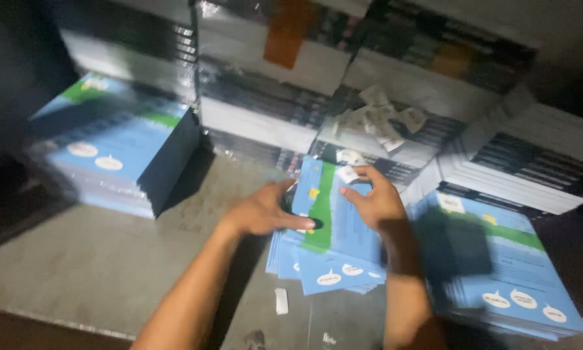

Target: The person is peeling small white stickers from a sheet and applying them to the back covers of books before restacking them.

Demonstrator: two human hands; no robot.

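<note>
My left hand (265,210) and right hand (372,201) both grip a small stack of blue-and-green printed paper booklets (333,240), lifted at its far end off the grey tabletop (110,259), between two taller piles of the same booklets (119,149)

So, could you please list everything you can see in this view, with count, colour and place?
held booklets: small stack, blue and green, centre, in both hands
left booklet stack: one, blue and green, on the floor at left
right booklet stack: one, blue and green, at right
wrapped bundles: several, black and white, shiny wrap, stacked behind
paper slips: a loose cluster, white, on a bundle
white scrap: one, on the floor
concrete floor: grey
left hand: grips the stack's left edge
right hand: grips its top right
</note>
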